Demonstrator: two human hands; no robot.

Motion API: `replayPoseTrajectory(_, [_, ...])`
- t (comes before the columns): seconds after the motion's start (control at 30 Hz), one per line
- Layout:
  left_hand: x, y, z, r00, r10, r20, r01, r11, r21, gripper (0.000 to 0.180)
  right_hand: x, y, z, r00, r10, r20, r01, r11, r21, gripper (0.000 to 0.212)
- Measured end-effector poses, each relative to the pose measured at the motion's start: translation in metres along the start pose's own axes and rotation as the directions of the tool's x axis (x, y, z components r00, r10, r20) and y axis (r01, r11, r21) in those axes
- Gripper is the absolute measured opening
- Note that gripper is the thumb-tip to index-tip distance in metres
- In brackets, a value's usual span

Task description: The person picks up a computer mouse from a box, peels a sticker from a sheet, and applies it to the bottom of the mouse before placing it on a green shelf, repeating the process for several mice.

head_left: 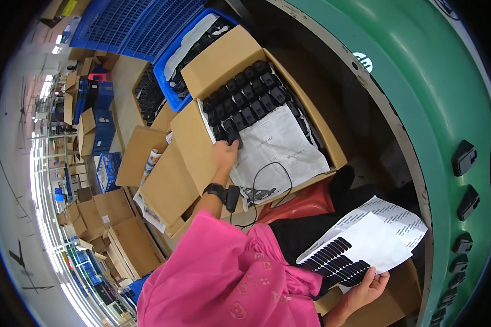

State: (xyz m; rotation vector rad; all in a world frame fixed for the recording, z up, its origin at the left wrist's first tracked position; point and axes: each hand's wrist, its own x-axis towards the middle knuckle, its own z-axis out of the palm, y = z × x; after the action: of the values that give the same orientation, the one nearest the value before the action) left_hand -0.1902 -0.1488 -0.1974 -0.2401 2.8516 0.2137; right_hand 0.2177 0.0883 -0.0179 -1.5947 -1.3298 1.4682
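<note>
Black part: the left hand [225, 151] reaches into an open cardboard box [219, 60] and its fingers close round one small black part [233, 136] at the near end of the rows — how tight the grip is cannot be told.
Rows: more black parts [248, 98] of the same kind lie packed side by side in the box, filling its far half.
Paper in box: a white printed sheet [281, 144] covers the near half of the box, just beside the hand, with a thin black cable [267, 177] looped over its lower edge.
Wrist: a black band with a small black device [232, 197] sits on the left wrist, above the pink sleeve [223, 272].
Right hand: the right hand [367, 289] is low in the view, fingers curled round the lower edge of a sheaf of white sheets [382, 240] — the top one carries rows of dark oblong labels [335, 261].
Sheets' place: held over the lap, well apart from the box.
Right side: a green curved surface [420, 82] with several black parts [465, 157] spaced along it.
Behind the box: a blue plastic crate [166, 76] holding more dark parts, and other cardboard boxes [131, 240] on the floor to the left.
</note>
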Motion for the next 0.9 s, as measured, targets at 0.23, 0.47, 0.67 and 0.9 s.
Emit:
replayPoseTrajectory(0.23, [0.007,-0.008,0.013,0.999,0.033,-0.002,-0.032,0.993,0.117,0.047,0.002,-0.004,-0.003,0.998,-0.032,0.058,0.032,0.999,-0.015,0.021])
replayPoseTrajectory(0.47, [-0.001,0.008,0.006,0.998,0.009,0.062,-0.017,0.992,0.125,0.055,0.001,-0.008,-0.002,0.997,-0.033,0.067,0.037,0.998,-0.052,0.022])
replayPoseTrajectory(0.67, [-0.009,0.004,-0.001,0.989,0.129,-0.068,-0.13,0.991,-0.021,0.055,0.0,-0.002,-0.005,0.994,-0.065,0.083,0.07,0.996,-0.059,0.019])
replayPoseTrajectory(0.9, [-0.071,-0.02,0.048,0.87,0.126,0.477,-0.177,0.982,0.063,0.05,0.002,0.002,0.0,0.992,-0.105,0.075,0.111,0.991,-0.081,0.019])
